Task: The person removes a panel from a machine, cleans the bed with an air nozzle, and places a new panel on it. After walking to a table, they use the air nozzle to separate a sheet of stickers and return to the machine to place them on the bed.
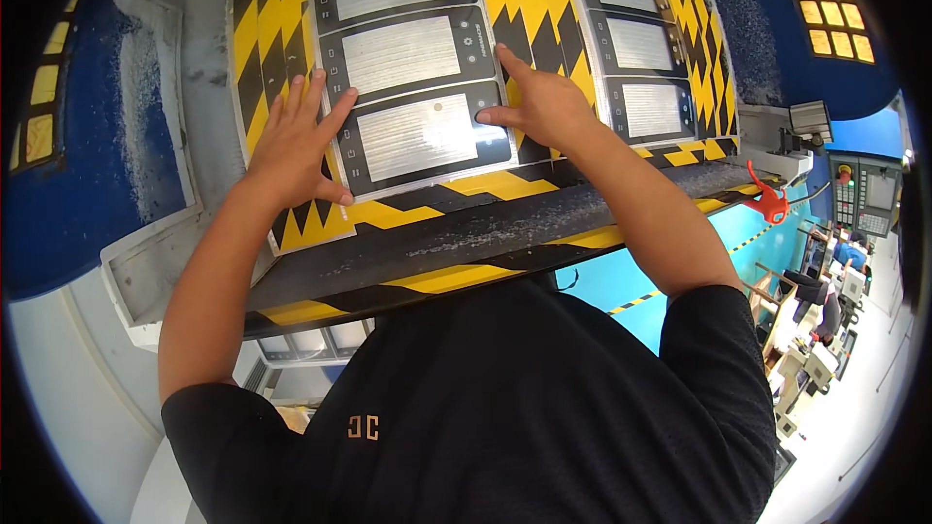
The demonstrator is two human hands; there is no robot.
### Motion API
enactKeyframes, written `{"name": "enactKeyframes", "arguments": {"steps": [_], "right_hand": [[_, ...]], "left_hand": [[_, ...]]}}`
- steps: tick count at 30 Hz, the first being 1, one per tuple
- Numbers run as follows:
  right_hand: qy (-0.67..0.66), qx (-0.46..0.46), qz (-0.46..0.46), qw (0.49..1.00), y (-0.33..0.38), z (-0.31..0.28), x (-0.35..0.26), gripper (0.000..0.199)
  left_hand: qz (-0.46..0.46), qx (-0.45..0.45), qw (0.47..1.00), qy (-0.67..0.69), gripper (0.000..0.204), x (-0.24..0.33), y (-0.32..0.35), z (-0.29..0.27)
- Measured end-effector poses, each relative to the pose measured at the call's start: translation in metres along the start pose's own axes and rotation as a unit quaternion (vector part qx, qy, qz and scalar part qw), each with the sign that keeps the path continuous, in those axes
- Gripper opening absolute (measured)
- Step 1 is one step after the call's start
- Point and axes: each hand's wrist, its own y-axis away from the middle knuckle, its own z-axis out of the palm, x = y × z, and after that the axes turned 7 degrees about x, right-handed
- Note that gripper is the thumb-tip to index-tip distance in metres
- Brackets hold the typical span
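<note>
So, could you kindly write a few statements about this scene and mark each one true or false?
1. The left hand touches the left edge of the left column of panels. True.
2. The right hand holds the red tool. False: it touches the right side of the left column, apart from the red tool.
3. Black-and-yellow striped tape lies beside the left column. True.
4. The right column of panels has five panels. False: it has three.
5. Neither hand touches the right column. True.
</note>
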Motion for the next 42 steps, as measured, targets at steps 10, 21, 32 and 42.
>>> {"name": "enactKeyframes", "arguments": {"steps": [10,21,32,42], "right_hand": [[0.002,0.008,-0.027,1.000,-0.0017,0.0016,0.0047,0.103],[0.016,0.022,-0.047,0.999,-0.0010,0.0033,0.0054,0.106],[0.011,0.031,-0.049,0.998,-0.0012,0.0047,0.0068,0.103],[0.003,0.031,-0.043,0.999,-0.0019,0.0069,0.0051,0.101]], "left_hand": [[0.003,0.008,1.000,0.006,0.132,-0.0024,-0.0002,0.0021],[-0.004,-0.002,1.000,0.003,0.133,-0.0006,-0.0001,0.0005],[-0.006,0.003,1.000,0.007,0.132,-0.0003,-0.0003,0.0002],[-0.010,-0.010,1.000,0.008,0.138,-0.0021,-0.0004,-0.0005]]}}
